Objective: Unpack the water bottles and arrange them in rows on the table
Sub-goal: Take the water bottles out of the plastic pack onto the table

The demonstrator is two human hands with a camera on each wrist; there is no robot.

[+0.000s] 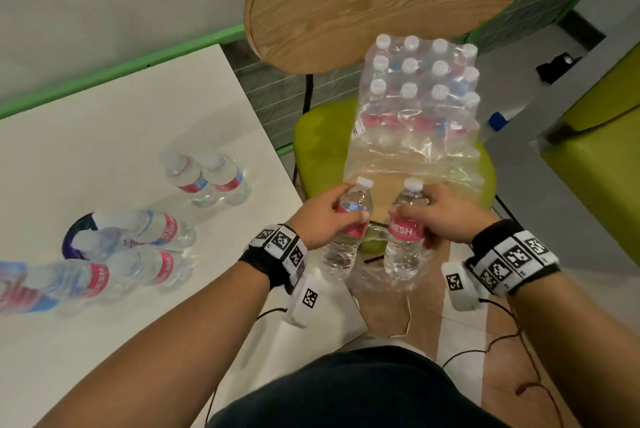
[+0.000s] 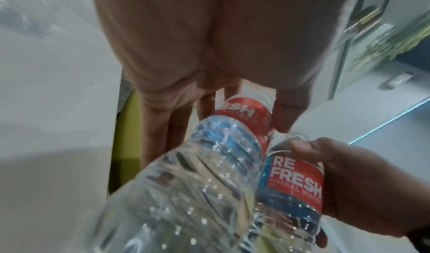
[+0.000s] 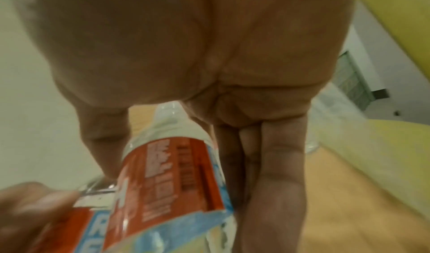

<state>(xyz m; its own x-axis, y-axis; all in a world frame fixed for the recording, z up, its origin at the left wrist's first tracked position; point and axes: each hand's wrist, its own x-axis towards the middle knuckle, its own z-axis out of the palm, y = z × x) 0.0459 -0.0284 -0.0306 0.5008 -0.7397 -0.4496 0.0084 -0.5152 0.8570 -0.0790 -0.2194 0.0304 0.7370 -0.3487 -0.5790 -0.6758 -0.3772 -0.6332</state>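
Held one bottle in each grip: left hand (image 1: pixel 320 216) curled round the left bottle (image 1: pixel 348 230), right hand (image 1: pixel 446 216) round the right bottle (image 1: pixel 405 233), both upright, just in front of the torn pack (image 1: pixel 415 109). Counter (image 1: pixel 104 116) and standing bottles (image 1: pixel 211 178) lay leftward, nearer the left grip; probably a leftward carry.

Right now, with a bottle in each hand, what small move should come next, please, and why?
Probably swing both left to the table: the left hand and right hand each grip a bottle already free of the pack.
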